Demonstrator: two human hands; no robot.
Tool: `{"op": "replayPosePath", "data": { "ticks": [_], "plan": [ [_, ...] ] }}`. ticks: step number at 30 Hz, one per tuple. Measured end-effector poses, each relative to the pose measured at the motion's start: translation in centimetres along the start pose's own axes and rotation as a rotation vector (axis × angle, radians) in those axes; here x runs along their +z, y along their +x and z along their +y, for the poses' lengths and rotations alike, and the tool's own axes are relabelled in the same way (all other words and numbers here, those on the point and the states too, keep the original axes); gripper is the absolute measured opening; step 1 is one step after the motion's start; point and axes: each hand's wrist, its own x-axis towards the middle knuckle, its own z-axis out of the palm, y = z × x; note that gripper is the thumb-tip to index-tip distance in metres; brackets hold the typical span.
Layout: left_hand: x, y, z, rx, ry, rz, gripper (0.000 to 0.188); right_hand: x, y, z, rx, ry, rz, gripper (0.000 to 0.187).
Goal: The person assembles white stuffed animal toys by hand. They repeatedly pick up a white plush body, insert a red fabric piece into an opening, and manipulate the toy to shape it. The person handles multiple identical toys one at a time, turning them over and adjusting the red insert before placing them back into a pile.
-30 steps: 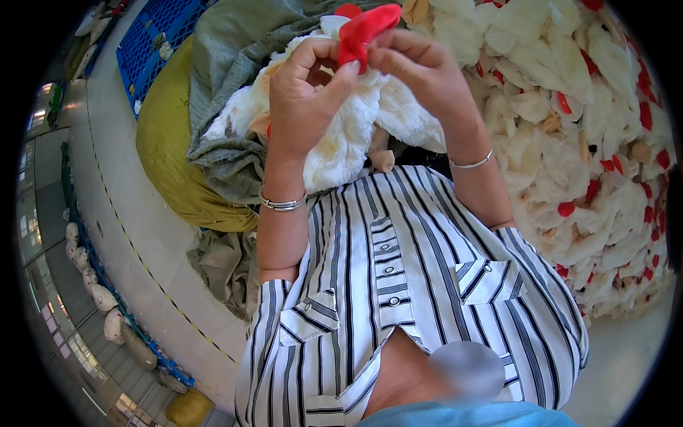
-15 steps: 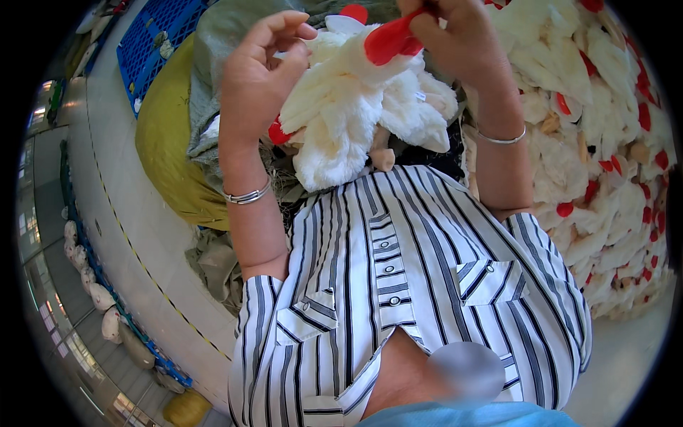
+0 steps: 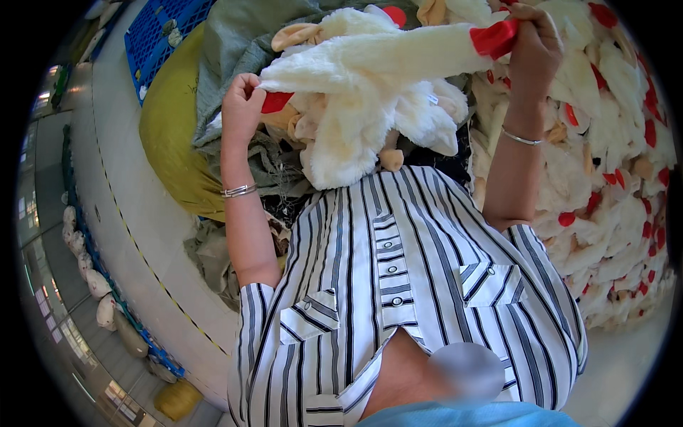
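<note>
A white fluffy plush-toy skin (image 3: 405, 58), limp and with a red fabric tip, is stretched sideways between my hands. At its right end my right hand (image 3: 535, 50) has its fingers closed on the red tip. The left end is pinched in my left hand (image 3: 242, 107), with another red piece (image 3: 276, 102) just beside those fingers. Under the stretched part, more white plush skins (image 3: 348, 139) lie bunched in front of my striped shirt, with tan fabric pieces (image 3: 297, 35) showing among them. Where one skin ends and another begins is hard to make out.
A large heap of white plush skins with red and tan parts (image 3: 597, 149) rises at the right. To the left are a grey-green woven sack (image 3: 231, 43), a bulging olive-yellow sack (image 3: 167, 135) and a blue plastic pallet (image 3: 149, 50). A striped line (image 3: 135, 245) crosses the pale floor.
My right hand has moved right, drawing the red tip outward. My left hand, empty before, has come down and pinched the other end, so the plush skin now spans between both hands.
</note>
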Motion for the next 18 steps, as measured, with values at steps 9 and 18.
{"op": "replayPosePath", "data": {
  "ticks": [9, 18],
  "plan": [
    [5.3, -2.3, 14.3, 0.668, 0.144, -0.007, 0.018, 9.0, -8.4, -1.9, 0.155, -0.163, -0.759, 0.026],
    [4.1, -3.1, 13.5, 0.361, -0.410, 0.101, 0.032, 9.2, -10.1, -1.4, 0.063, -0.165, -0.533, 0.012]
  ]
}}
